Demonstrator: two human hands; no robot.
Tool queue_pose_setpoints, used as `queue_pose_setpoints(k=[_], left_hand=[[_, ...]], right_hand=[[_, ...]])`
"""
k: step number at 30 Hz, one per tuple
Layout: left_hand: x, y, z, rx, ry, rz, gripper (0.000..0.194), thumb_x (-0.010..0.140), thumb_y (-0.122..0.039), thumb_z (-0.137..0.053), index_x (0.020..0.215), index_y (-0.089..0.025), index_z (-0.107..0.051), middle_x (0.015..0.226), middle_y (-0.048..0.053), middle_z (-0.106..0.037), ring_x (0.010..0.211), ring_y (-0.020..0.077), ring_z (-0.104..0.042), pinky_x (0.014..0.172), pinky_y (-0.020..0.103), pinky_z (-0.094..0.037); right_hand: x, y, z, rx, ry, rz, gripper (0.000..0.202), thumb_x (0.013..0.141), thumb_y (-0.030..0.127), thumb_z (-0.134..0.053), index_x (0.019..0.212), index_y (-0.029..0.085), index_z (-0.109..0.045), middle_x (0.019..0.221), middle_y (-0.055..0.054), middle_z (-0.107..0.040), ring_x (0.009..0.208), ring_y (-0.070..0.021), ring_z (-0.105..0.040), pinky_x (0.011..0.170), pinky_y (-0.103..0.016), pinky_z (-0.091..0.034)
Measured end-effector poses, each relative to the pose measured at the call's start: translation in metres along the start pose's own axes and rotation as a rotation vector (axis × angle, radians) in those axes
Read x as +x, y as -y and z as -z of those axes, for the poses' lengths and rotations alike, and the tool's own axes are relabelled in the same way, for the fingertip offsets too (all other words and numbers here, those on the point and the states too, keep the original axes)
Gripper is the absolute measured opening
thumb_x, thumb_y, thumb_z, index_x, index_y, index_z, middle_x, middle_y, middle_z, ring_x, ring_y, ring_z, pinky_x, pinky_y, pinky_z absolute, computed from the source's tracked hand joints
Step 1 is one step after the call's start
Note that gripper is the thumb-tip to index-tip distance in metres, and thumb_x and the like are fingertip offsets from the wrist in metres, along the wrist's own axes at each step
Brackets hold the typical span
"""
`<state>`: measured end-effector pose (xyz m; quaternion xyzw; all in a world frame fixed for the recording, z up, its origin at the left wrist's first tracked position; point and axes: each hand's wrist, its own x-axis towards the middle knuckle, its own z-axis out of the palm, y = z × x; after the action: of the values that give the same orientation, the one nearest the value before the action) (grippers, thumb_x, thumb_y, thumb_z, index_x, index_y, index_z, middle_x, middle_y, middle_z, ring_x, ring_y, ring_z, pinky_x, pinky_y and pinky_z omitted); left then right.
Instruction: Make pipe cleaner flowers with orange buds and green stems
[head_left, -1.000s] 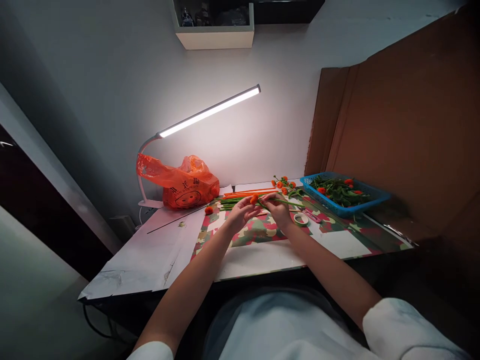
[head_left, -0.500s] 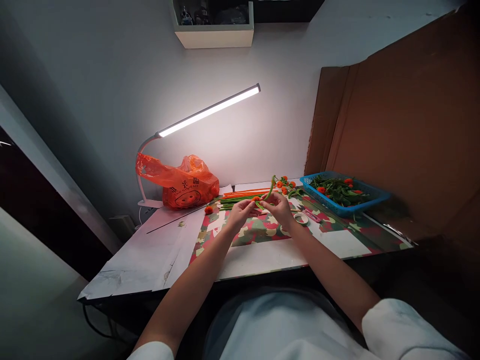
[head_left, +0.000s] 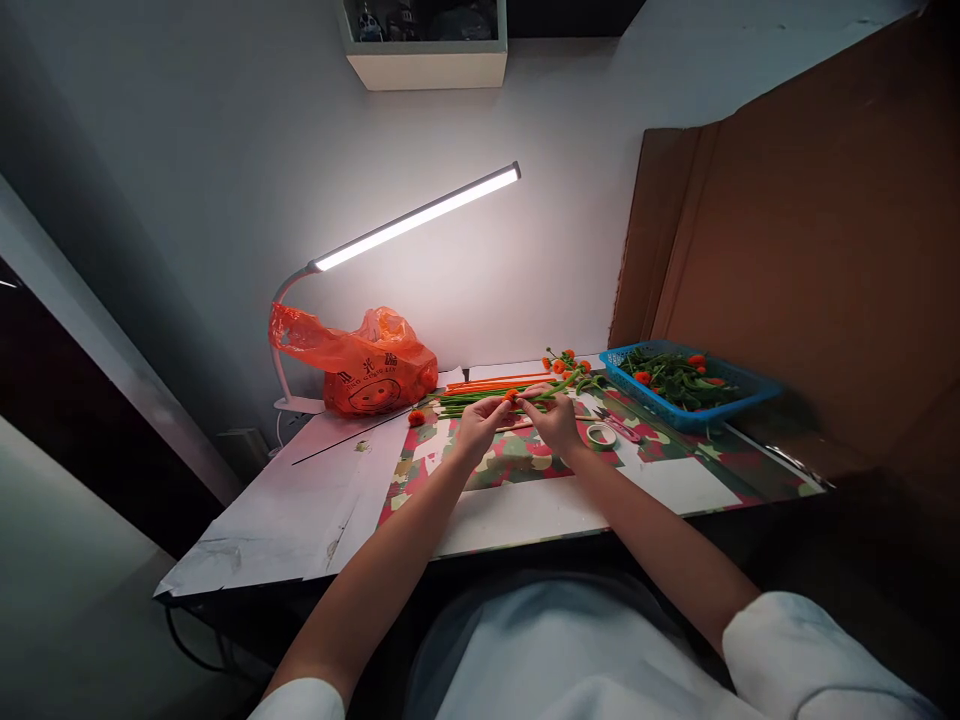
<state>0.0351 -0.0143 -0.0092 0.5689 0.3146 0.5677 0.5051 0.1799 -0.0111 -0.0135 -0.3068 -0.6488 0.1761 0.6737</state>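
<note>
Both hands meet over the middle of the desk, around a small orange flower head (head_left: 511, 396) with a green fuzzy stem (head_left: 562, 386) running off to the right. The fingers of my left hand (head_left: 480, 428) are closed on the flower head from the left. My right hand (head_left: 556, 424) pinches the green stem close to the flower. Behind the hands lie green stems (head_left: 469, 403) and orange fuzzy strips (head_left: 487, 383). To the right of my right hand are a roll of tape (head_left: 601, 447) and pink-handled scissors (head_left: 622, 428). A loose orange pompom (head_left: 416, 417) sits to the left.
A blue basket (head_left: 750, 393) of leafy stems and orange flowers stands at the right, beside cardboard (head_left: 795, 240). Several finished-looking orange flowers (head_left: 568, 362) lie at the back. An orange plastic bag (head_left: 375, 370) stands by the lit lamp (head_left: 420, 216). A thin dark rod (head_left: 352, 441) lies left.
The green stem, which stood up in a curve above my right hand, now lies lower and points right. My right fingers have shifted slightly left, closer to the flower head.
</note>
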Motion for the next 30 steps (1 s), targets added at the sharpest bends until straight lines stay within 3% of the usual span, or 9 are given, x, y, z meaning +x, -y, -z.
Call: queue_pose_setpoints(k=[4, 9, 18, 26, 30], left_hand=[[0.001, 0.003, 0.000, -0.034, 0.013, 0.035, 0.044, 0.062, -0.048, -0.076, 0.089, -0.012, -0.070, 0.077, 0.006, -0.072, 0.067, 0.0169, -0.068, 0.073, 0.034, -0.055], [0.004, 0.004, 0.003, -0.199, 0.052, 0.123, 0.052, 0.063, -0.042, -0.078, 0.106, -0.016, -0.068, 0.092, 0.008, -0.073, 0.080, 0.0181, -0.069, 0.082, 0.037, -0.053], [0.001, 0.001, 0.006, -0.119, 0.054, 0.068, 0.044, 0.059, -0.038, -0.082, 0.095, -0.016, -0.073, 0.095, 0.008, -0.074, 0.089, 0.0211, -0.068, 0.093, 0.041, -0.049], [0.000, 0.001, 0.008, -0.010, 0.061, 0.047, 0.044, 0.058, -0.038, -0.082, 0.095, -0.014, -0.073, 0.094, 0.010, -0.074, 0.089, 0.0243, -0.068, 0.089, 0.043, -0.050], [0.003, 0.003, 0.006, -0.120, -0.002, 0.110, 0.042, 0.059, -0.037, -0.082, 0.093, -0.014, -0.073, 0.089, 0.008, -0.073, 0.080, 0.0183, -0.068, 0.085, 0.036, -0.052]], right_hand=[[0.001, -0.002, -0.001, 0.035, -0.024, -0.041, 0.012, 0.075, 0.031, -0.068, 0.071, 0.019, -0.067, 0.076, -0.005, -0.066, 0.076, -0.0189, -0.064, 0.070, -0.032, -0.053], [0.002, 0.002, 0.004, -0.001, 0.047, 0.002, 0.013, 0.077, 0.032, -0.066, 0.070, 0.020, -0.067, 0.079, -0.004, -0.065, 0.079, -0.0184, -0.062, 0.074, -0.032, -0.051], [0.005, -0.015, 0.007, -0.058, 0.196, -0.136, 0.023, 0.077, 0.042, -0.064, 0.071, 0.019, -0.066, 0.090, -0.005, -0.059, 0.088, -0.0204, -0.055, 0.075, -0.033, -0.047], [0.003, -0.006, 0.006, -0.332, 0.150, -0.087, 0.013, 0.078, 0.029, -0.062, 0.068, 0.020, -0.066, 0.092, -0.008, -0.057, 0.094, -0.0239, -0.048, 0.084, -0.038, -0.043], [0.004, -0.003, 0.004, -0.204, 0.156, -0.099, 0.019, 0.076, 0.038, -0.065, 0.071, 0.020, -0.065, 0.089, -0.007, -0.059, 0.090, -0.0224, -0.052, 0.080, -0.036, -0.044]])
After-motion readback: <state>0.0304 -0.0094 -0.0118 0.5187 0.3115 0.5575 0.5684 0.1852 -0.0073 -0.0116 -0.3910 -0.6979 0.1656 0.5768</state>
